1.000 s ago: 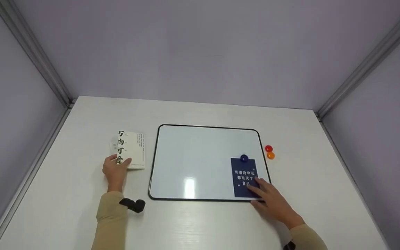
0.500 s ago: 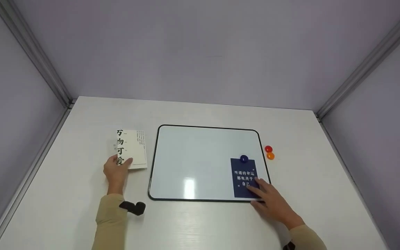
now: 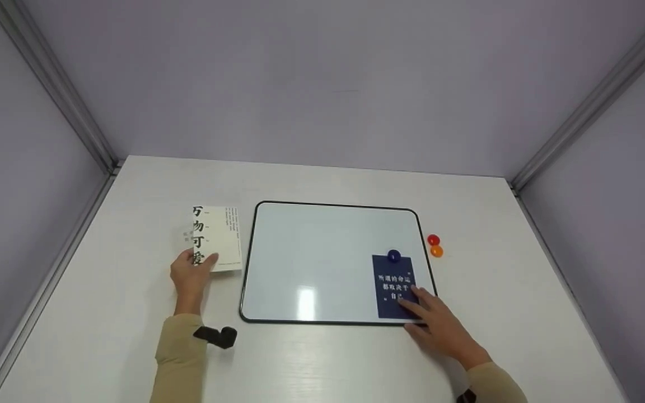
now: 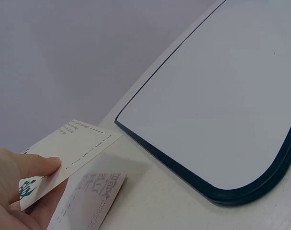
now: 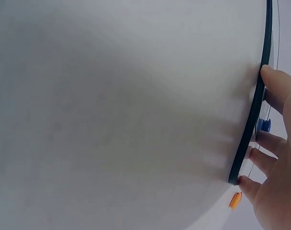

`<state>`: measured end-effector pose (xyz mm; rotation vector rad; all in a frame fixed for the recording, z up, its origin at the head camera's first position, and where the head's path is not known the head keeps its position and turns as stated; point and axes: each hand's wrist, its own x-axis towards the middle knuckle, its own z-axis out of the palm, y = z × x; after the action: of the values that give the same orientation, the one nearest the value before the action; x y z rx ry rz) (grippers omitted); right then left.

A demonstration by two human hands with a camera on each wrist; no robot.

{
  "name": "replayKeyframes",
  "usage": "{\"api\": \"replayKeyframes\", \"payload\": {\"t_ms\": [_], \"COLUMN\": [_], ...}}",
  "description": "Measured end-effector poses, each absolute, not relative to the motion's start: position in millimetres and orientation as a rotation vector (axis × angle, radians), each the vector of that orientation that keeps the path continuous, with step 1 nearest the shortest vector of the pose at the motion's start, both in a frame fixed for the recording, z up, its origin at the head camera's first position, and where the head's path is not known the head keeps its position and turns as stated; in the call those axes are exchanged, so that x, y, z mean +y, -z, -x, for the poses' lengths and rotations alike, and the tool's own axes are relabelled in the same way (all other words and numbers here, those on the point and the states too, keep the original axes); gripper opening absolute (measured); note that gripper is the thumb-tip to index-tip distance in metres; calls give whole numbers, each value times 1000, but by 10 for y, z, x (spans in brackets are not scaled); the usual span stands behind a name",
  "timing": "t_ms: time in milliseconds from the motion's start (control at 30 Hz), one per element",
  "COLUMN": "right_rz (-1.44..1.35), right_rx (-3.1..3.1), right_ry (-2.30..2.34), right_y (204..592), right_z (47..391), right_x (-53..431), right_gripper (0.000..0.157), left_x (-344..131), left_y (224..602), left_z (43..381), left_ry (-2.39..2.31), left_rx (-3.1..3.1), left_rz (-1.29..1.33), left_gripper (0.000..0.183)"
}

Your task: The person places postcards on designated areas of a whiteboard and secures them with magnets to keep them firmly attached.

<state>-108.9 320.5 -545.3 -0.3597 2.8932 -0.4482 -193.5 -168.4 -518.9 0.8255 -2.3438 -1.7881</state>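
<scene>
Lilac-grey walls [image 3: 322, 84] enclose a white table [image 3: 311, 182], and a black-rimmed whiteboard [image 3: 311, 252] lies in its middle. The right hand [image 3: 444, 329], fingers spread and grasping nothing, blocks the board's near right corner, fingertips on a navy card [image 3: 388, 284]. Left of the board, the left hand [image 3: 190, 280] pinches a cream card [image 3: 219, 238], partly hiding a paler card [image 4: 88, 201] below. A blue magnet [image 3: 393, 256] sits at the navy card's top; red [image 3: 433, 240] and orange magnets [image 3: 436, 251] lie beside the board.
</scene>
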Motion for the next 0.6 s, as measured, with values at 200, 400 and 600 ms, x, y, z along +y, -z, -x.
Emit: {"api": "replayKeyframes", "payload": {"t_ms": [200,400,600], "right_rz": [378,384,386], "right_rx": [2900,2903,2903], "right_ry": [467,473,462], "right_y": [5447,5446,5453], "right_z": [1083,1083,1096], "right_x": [3199,3196,3192], "right_gripper": [51,51,50], "left_x": [-1660,-1646,-1600], "left_y": [5138,5117,5089], "left_z": [1904,1868,1866], "left_ry": [1841,1879,1853], "left_rx": [-2340,-2333,-2352], "left_rz": [-821,-776,-765], "left_gripper": [49,51,49]}}
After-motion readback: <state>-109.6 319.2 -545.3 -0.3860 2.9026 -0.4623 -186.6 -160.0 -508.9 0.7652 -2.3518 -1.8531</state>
